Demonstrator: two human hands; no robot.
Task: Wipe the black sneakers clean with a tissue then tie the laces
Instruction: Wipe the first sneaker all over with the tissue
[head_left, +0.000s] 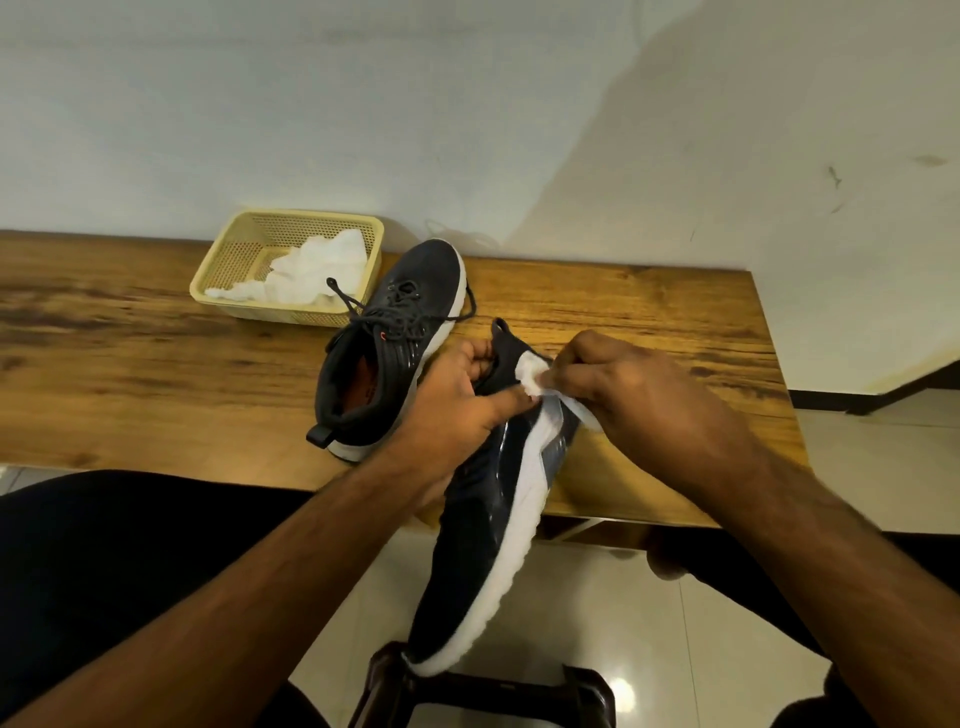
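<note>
While gripped, sneaker (483, 540) under tissue (532, 376)

Basket (236, 244) and sneaker (415, 291) crowd the table's (649, 312) left.

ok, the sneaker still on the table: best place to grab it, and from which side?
Probably the heel collar of the sneaker on the table. It lies with its heel toward the person and its opening facing up, so a hand from the near side could hook fingers inside. Its far side is crowded by the basket and loose laces.
</note>
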